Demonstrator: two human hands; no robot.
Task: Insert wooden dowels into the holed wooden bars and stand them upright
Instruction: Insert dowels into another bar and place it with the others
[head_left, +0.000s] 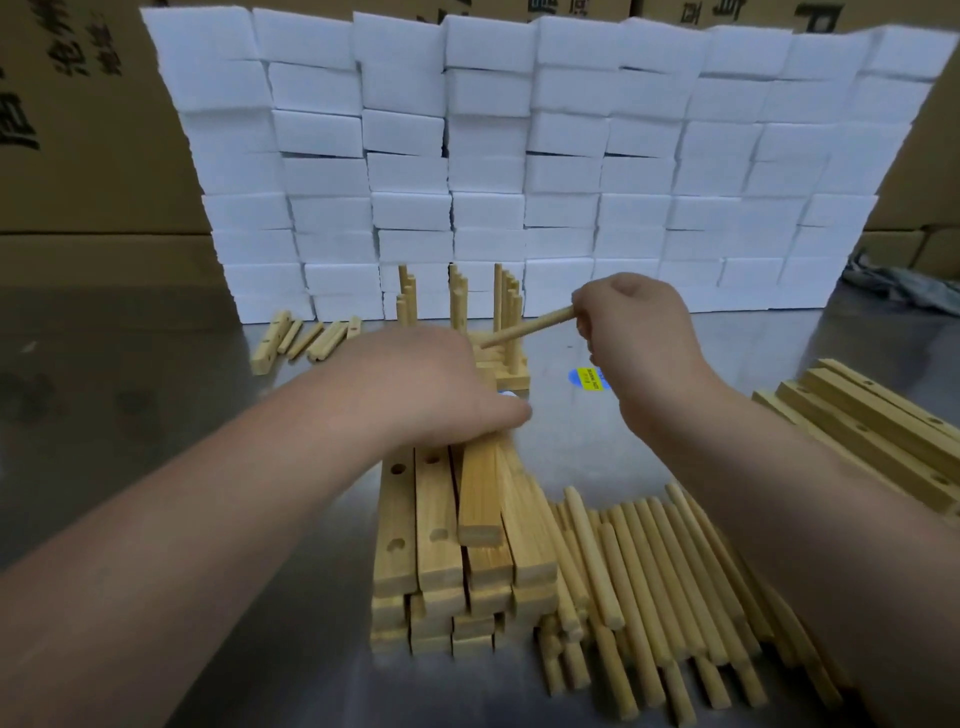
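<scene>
My left hand (415, 384) grips one holed wooden bar (480, 493), lifting its far end off the stack of holed bars (415, 540) in front of me. My right hand (639, 332) is closed on a wooden dowel (530, 326) that points left, towards the left hand. A pile of loose dowels (654, 582) lies to the right of the stack. Beyond my hands stand finished bars with upright dowels (506, 301); their bases are partly hidden by my left hand.
A wall of white foam blocks (519, 156) rises at the back, with cardboard boxes behind. Long wooden bars (872, 441) lie at the right edge, short holed pieces (306, 338) at the back left. A blue and yellow sticker (589, 378) marks the metal table (156, 395).
</scene>
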